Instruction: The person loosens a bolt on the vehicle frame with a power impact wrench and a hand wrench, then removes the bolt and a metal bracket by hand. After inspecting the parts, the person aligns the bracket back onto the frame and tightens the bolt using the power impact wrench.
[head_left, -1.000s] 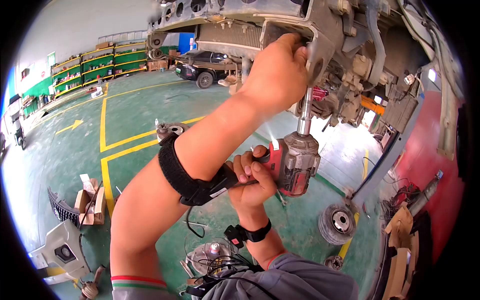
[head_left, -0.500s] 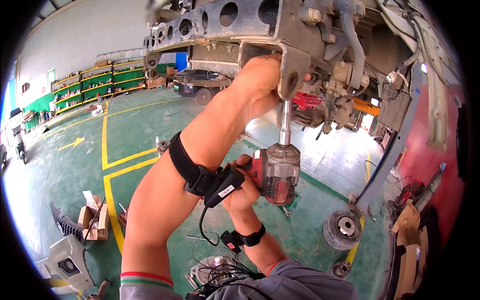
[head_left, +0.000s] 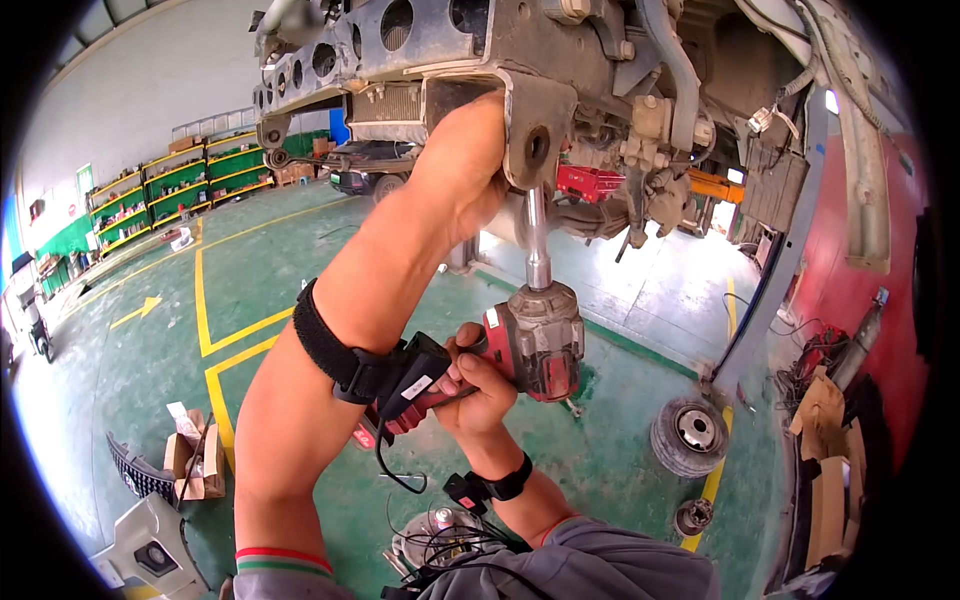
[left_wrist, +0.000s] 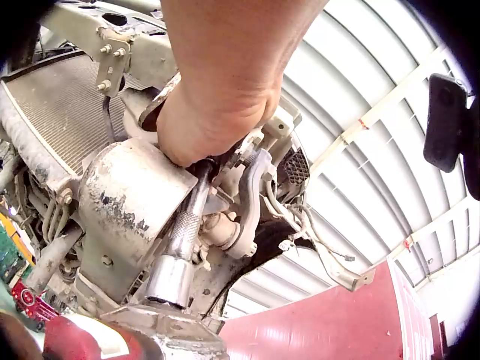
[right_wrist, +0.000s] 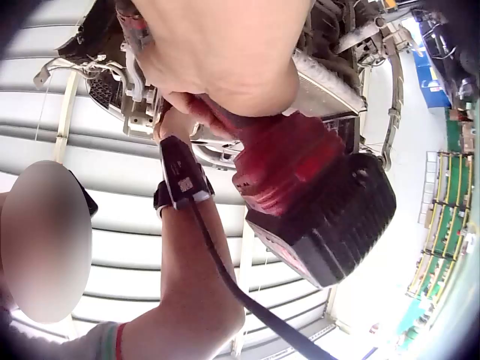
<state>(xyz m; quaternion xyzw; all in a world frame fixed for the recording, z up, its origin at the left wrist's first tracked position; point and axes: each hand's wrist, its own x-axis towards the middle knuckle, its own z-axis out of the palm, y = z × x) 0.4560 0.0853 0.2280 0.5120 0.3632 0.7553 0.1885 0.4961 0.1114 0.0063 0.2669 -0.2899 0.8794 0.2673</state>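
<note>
My right hand (head_left: 476,395) grips the handle of a red and black impact wrench (head_left: 545,345), which points upward. A long chrome socket (head_left: 538,265) on the wrench reaches up to the underside of a dirty metal bracket (head_left: 535,145) on the vehicle frame. In the right wrist view, the wrench's black battery (right_wrist: 330,225) sticks out below the hand. My left hand (head_left: 468,140) reaches up into the bracket, its fingers hidden behind the metal, so I cannot tell what they hold. The left wrist view shows this hand (left_wrist: 210,124) right above the socket's upper end.
The frame beam (head_left: 420,40) and radiator (left_wrist: 75,105) are overhead. A wheel (head_left: 690,435), an open cardboard box (head_left: 195,460) and a light-coloured bumper part (head_left: 150,550) lie on the green floor. A lift post (head_left: 770,270) stands at the right. A cable (right_wrist: 247,296) hangs from the left wrist camera.
The head view has shifted, so bracket, wrench and hands appear further left. My left fingers, partly visible earlier, are now hidden in the bracket. The right hand keeps its grip on the wrench.
</note>
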